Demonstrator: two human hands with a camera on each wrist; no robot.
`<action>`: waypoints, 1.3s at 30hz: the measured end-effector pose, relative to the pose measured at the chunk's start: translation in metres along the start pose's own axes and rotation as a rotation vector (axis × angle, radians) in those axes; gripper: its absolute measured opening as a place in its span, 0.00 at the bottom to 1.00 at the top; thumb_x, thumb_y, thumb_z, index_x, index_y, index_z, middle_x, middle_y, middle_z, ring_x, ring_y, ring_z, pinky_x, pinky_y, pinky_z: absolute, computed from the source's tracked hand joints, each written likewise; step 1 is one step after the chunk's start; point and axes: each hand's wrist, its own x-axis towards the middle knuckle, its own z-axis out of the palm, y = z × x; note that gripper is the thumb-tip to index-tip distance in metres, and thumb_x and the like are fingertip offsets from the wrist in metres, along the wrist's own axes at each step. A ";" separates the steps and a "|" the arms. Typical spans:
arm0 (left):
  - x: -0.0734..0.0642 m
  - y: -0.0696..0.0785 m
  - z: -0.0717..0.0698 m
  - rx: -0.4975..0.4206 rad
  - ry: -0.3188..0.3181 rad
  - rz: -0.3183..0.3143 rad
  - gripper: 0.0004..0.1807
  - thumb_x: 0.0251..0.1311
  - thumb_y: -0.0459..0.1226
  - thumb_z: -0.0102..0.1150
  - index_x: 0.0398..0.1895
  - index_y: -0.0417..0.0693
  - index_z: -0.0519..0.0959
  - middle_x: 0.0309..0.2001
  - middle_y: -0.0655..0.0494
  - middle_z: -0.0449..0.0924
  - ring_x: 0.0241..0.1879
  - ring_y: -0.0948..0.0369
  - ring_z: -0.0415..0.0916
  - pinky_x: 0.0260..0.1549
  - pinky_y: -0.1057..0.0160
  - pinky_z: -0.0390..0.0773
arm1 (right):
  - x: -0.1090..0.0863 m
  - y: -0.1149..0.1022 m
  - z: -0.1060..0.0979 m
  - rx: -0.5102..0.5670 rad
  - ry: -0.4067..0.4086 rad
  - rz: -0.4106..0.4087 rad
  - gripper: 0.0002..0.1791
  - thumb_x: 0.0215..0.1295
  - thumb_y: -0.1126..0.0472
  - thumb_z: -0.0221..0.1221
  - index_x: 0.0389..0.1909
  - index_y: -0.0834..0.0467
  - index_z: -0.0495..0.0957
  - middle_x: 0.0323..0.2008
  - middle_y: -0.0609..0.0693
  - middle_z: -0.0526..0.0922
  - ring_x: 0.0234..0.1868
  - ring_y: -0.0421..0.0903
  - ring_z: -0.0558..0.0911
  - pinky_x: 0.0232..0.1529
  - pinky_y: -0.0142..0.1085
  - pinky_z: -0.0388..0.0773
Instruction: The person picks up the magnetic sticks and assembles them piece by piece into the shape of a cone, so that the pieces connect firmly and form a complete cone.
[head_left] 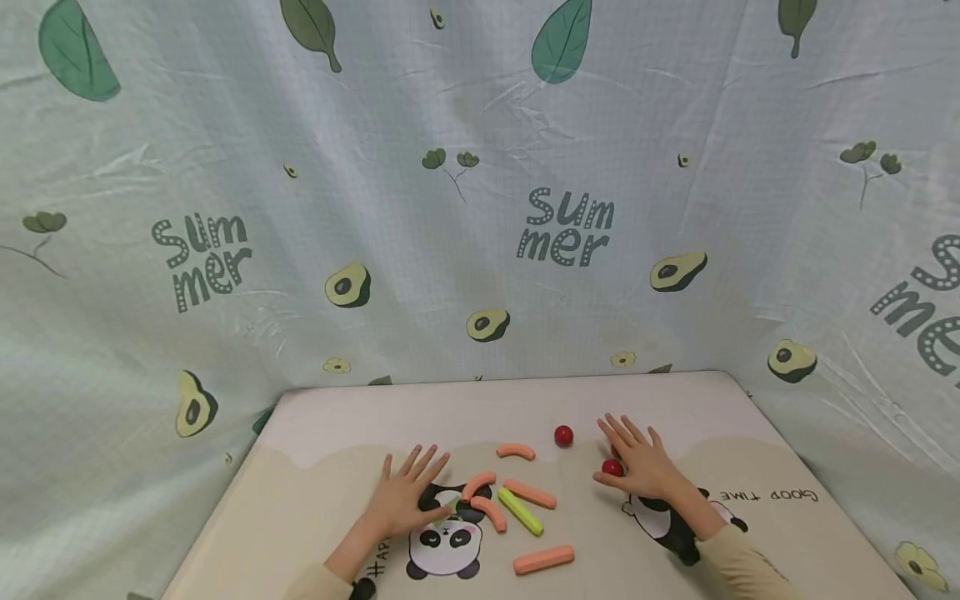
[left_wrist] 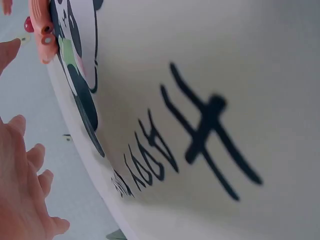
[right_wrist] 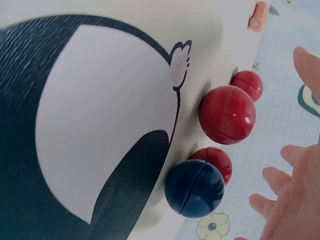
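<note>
My left hand (head_left: pixel 405 500) is spread flat with nothing in it, above the panda print at the table's left. Right of its fingers lie curved orange tubes (head_left: pixel 489 513), whose hollow ends show in the left wrist view. My right hand (head_left: pixel 637 462), fingers spread too, hovers over a small group of balls. A red ball (head_left: pixel 612 467) shows by its thumb. In the right wrist view a shiny red ball (right_wrist: pixel 227 115) and a dark blue ball (right_wrist: pixel 195 189) sit below the palm, with smaller-looking red ones behind. The head view hides the blue ball under the hand.
Between the hands lie a yellow-green tube (head_left: pixel 521 512), straight orange tubes (head_left: pixel 543 560) and another curved orange piece (head_left: pixel 516 451). One red ball (head_left: pixel 564 436) sits apart farther back. A printed curtain (head_left: pixel 420 250) hangs behind the table (head_left: pixel 337 417).
</note>
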 end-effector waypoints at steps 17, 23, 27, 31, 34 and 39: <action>0.003 0.025 -0.003 -0.011 -0.020 0.137 0.39 0.52 0.63 0.45 0.67 0.60 0.54 0.68 0.53 0.53 0.67 0.49 0.51 0.56 0.33 0.48 | 0.008 -0.010 0.007 -0.035 0.077 -0.076 0.45 0.47 0.37 0.58 0.63 0.56 0.60 0.64 0.56 0.62 0.63 0.59 0.62 0.53 0.65 0.55; 0.001 0.036 -0.007 -0.059 -0.033 0.186 0.39 0.53 0.61 0.46 0.66 0.57 0.56 0.67 0.51 0.55 0.67 0.49 0.51 0.56 0.34 0.49 | 0.011 -0.015 0.009 -0.041 0.069 -0.087 0.43 0.49 0.37 0.57 0.63 0.56 0.60 0.64 0.56 0.63 0.63 0.58 0.63 0.53 0.64 0.55; 0.002 0.042 -0.008 -0.048 -0.032 0.231 0.38 0.53 0.60 0.47 0.67 0.59 0.55 0.67 0.51 0.56 0.66 0.49 0.52 0.56 0.35 0.50 | 0.015 -0.017 0.010 -0.039 0.071 -0.093 0.42 0.50 0.38 0.57 0.63 0.56 0.60 0.64 0.55 0.63 0.63 0.58 0.63 0.54 0.64 0.56; 0.003 0.048 -0.006 -0.039 0.002 0.291 0.37 0.53 0.58 0.50 0.66 0.57 0.57 0.66 0.51 0.58 0.65 0.49 0.55 0.56 0.36 0.51 | 0.018 -0.017 0.014 -0.033 0.110 -0.120 0.41 0.51 0.40 0.57 0.62 0.57 0.61 0.62 0.57 0.64 0.61 0.58 0.65 0.52 0.64 0.57; 0.004 0.052 -0.004 -0.022 0.018 0.324 0.36 0.53 0.57 0.50 0.65 0.55 0.59 0.66 0.51 0.59 0.65 0.49 0.55 0.55 0.36 0.53 | 0.018 -0.017 0.018 -0.015 0.170 -0.155 0.40 0.51 0.41 0.58 0.62 0.57 0.62 0.61 0.56 0.66 0.60 0.59 0.66 0.50 0.65 0.57; 0.006 0.056 -0.002 0.016 0.014 0.363 0.35 0.54 0.56 0.50 0.65 0.56 0.59 0.66 0.53 0.59 0.65 0.50 0.56 0.54 0.36 0.55 | 0.020 -0.016 0.025 -0.005 0.214 -0.178 0.38 0.57 0.37 0.50 0.66 0.50 0.55 0.65 0.51 0.61 0.63 0.55 0.62 0.53 0.64 0.53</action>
